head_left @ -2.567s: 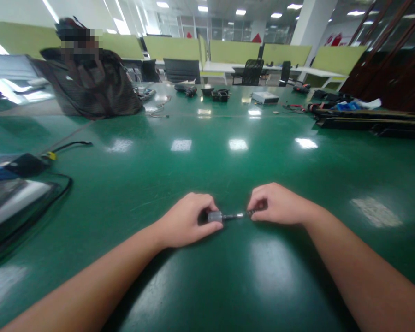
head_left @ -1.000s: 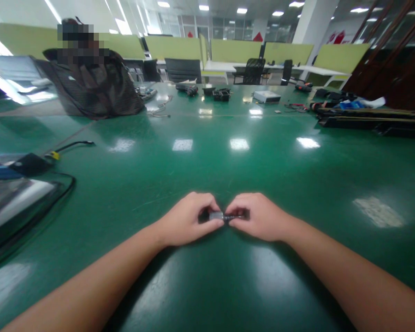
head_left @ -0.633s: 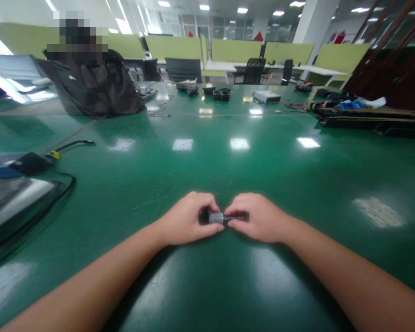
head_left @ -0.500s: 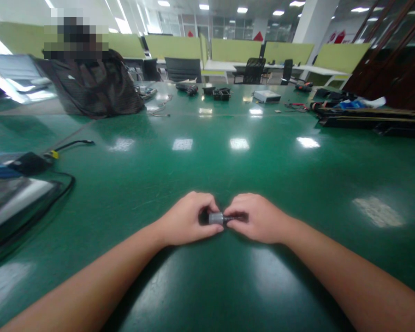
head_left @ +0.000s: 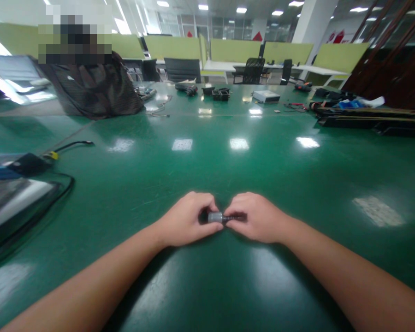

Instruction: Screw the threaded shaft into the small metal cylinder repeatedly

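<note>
Two grips were closed over the green tabletop [head_left: 207, 170], the left hand [head_left: 181, 222] pinching the metal cylinder [head_left: 215, 217], the right hand [head_left: 261, 218] at its three o'clock pinching the dark ridged shaft [head_left: 234, 218], whose long axis ran nine-to-three o'clock from the cylinder's end.

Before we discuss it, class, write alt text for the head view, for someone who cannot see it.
A person's left hand grips a grey cylinder, while the right hand, close beside it, pinches a thin dark part at its end, over a green table. Farther back are a dark bag on the left and flat black pieces on the right.
</note>
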Demonstrator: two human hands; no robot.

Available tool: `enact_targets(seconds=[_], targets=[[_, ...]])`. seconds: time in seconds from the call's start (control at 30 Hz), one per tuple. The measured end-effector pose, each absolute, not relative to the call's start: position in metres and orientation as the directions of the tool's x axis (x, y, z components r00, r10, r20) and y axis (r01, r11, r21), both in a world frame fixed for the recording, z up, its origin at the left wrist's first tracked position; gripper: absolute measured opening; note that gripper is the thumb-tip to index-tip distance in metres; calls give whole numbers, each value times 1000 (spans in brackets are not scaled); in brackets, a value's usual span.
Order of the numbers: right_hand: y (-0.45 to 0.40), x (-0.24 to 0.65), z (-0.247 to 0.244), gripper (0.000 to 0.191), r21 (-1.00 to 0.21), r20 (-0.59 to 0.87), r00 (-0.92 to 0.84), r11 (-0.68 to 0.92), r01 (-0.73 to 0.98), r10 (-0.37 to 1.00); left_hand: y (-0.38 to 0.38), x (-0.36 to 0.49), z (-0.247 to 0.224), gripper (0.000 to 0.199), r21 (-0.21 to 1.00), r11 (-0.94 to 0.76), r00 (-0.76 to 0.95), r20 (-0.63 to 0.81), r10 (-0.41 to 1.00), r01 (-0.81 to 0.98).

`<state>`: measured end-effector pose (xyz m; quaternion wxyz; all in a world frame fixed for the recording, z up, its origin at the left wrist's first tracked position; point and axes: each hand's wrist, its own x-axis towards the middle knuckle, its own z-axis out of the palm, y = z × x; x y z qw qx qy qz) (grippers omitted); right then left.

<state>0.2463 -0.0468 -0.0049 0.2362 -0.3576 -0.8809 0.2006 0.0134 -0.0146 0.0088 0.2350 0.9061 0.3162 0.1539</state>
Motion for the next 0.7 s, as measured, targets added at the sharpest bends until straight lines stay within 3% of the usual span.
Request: enact_targets(seconds=[0.7], targets=[[-46,254,1,11,-534,231,-637,643,549,735,-14,14,10,22,513,-693,758,118,642,507]])
